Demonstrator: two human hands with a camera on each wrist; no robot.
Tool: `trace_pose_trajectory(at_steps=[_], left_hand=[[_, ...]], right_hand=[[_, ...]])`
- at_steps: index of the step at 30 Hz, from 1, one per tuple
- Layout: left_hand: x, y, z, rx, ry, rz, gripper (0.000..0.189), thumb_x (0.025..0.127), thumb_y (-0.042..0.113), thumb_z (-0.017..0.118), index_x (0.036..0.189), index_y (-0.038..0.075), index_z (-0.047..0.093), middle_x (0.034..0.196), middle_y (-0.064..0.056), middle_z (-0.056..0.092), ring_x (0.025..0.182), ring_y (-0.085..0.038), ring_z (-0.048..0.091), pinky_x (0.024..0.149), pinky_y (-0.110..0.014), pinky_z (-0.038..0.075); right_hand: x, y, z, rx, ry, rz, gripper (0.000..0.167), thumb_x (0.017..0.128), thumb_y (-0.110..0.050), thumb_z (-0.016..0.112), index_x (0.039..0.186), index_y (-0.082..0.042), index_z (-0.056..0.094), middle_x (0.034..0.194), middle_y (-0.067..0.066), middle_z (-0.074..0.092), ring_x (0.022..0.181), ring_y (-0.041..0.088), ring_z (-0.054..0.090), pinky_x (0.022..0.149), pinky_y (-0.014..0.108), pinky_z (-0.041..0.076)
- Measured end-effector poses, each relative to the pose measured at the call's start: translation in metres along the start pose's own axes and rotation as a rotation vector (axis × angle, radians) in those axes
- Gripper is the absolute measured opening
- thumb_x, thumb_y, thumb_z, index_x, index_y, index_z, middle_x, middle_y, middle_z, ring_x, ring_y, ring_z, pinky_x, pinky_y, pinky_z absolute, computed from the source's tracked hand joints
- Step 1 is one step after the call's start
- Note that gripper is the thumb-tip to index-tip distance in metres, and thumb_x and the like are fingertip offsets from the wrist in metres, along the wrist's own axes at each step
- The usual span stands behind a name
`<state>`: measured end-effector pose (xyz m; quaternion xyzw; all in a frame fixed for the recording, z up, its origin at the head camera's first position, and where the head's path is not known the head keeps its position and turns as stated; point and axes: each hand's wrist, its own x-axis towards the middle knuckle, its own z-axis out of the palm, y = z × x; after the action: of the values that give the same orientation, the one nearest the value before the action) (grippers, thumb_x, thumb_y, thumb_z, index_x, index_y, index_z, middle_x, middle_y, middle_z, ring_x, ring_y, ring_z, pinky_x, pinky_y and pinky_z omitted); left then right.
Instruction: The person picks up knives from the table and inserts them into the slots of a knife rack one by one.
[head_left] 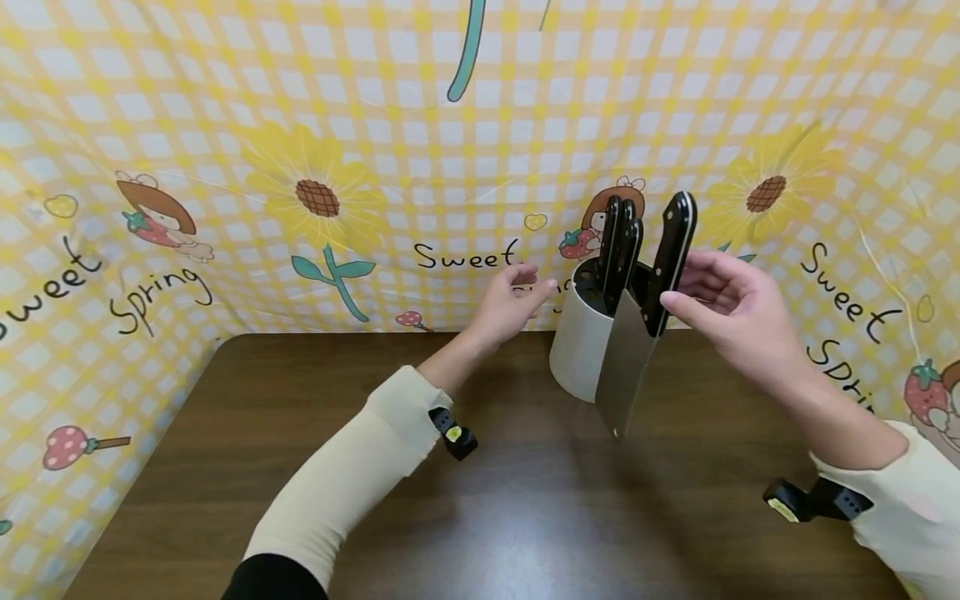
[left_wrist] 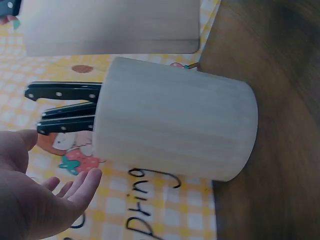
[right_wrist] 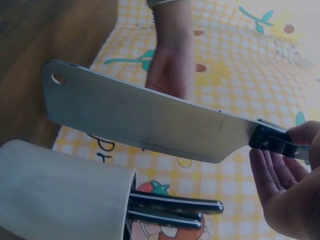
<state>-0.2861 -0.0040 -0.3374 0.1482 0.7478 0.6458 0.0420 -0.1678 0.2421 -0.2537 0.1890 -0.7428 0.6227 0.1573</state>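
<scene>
My right hand [head_left: 742, 312] pinches the black riveted handle of a cleaver [head_left: 626, 358] between thumb and fingers. Its broad steel blade hangs tip down at the right front of a white round knife block [head_left: 579, 346], overlapping the block in the head view. In the right wrist view the cleaver [right_wrist: 135, 115] shows whole, with a hole near its tip corner. Several black-handled knives [head_left: 618, 250] stand in the block. Left of the block, my left hand [head_left: 512, 307] holds nothing, fingers loosely bent. The left wrist view shows that hand [left_wrist: 42, 197] beside the knife handles, apart from the block.
The block stands near the back edge of a dark brown wooden table [head_left: 337, 467]. Behind it hangs a yellow checked cloth [head_left: 450, 167] printed with sunflowers and lettering, which also covers both sides. Small black cameras sit on both sleeves.
</scene>
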Motion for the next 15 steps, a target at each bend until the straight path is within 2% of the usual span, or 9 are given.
trace_pose_trajectory(at_steps=[5, 9, 11, 12, 15], left_hand=[[0.008, -0.007, 0.019, -0.024, 0.006, -0.025, 0.058, 0.102, 0.02, 0.066, 0.149, -0.005, 0.043, 0.148, -0.025, 0.046, 0.13, -0.034, 0.056, 0.099, -0.041, 0.054], [0.013, -0.01, 0.034, -0.04, 0.048, -0.061, 0.062, 0.101, 0.022, 0.067, 0.151, -0.004, 0.041, 0.152, -0.023, 0.044, 0.136, -0.035, 0.051, 0.105, -0.042, 0.049], [0.015, -0.011, 0.04, -0.046, 0.07, -0.075, 0.064, 0.1, 0.022, 0.068, 0.152, -0.003, 0.04, 0.154, -0.021, 0.043, 0.138, -0.035, 0.048, 0.107, -0.042, 0.048], [0.016, -0.012, 0.044, -0.049, 0.076, -0.081, 0.065, 0.1, 0.022, 0.068, 0.152, -0.003, 0.04, 0.155, -0.02, 0.042, 0.14, -0.036, 0.047, 0.107, -0.042, 0.047], [0.018, -0.015, 0.052, -0.056, 0.088, -0.092, 0.067, 0.1, 0.022, 0.069, 0.154, -0.001, 0.038, 0.157, -0.019, 0.041, 0.141, -0.035, 0.045, 0.109, -0.041, 0.046]], right_hand=[[0.0, -0.002, -0.011, 0.041, 0.024, 0.0, 0.035, 0.089, 0.015, 0.067, 0.109, -0.013, 0.072, 0.094, -0.002, 0.074, 0.088, 0.007, 0.069, 0.079, 0.013, 0.053], [0.002, -0.006, -0.019, 0.026, 0.033, 0.007, 0.031, 0.09, 0.011, 0.068, 0.11, -0.012, 0.071, 0.096, -0.003, 0.073, 0.088, 0.007, 0.068, 0.078, 0.012, 0.053], [0.003, -0.008, -0.023, 0.03, 0.038, 0.007, 0.031, 0.09, 0.01, 0.069, 0.111, -0.012, 0.07, 0.096, -0.003, 0.073, 0.087, 0.006, 0.068, 0.072, 0.012, 0.053], [0.004, -0.009, -0.025, 0.043, 0.038, 0.006, 0.03, 0.091, 0.01, 0.068, 0.112, -0.011, 0.07, 0.096, -0.002, 0.073, 0.086, 0.006, 0.068, 0.069, 0.012, 0.053], [0.007, -0.012, -0.03, 0.101, 0.046, -0.02, 0.03, 0.091, 0.012, 0.067, 0.113, -0.007, 0.071, 0.097, 0.001, 0.074, 0.085, 0.008, 0.07, 0.069, 0.014, 0.055]])
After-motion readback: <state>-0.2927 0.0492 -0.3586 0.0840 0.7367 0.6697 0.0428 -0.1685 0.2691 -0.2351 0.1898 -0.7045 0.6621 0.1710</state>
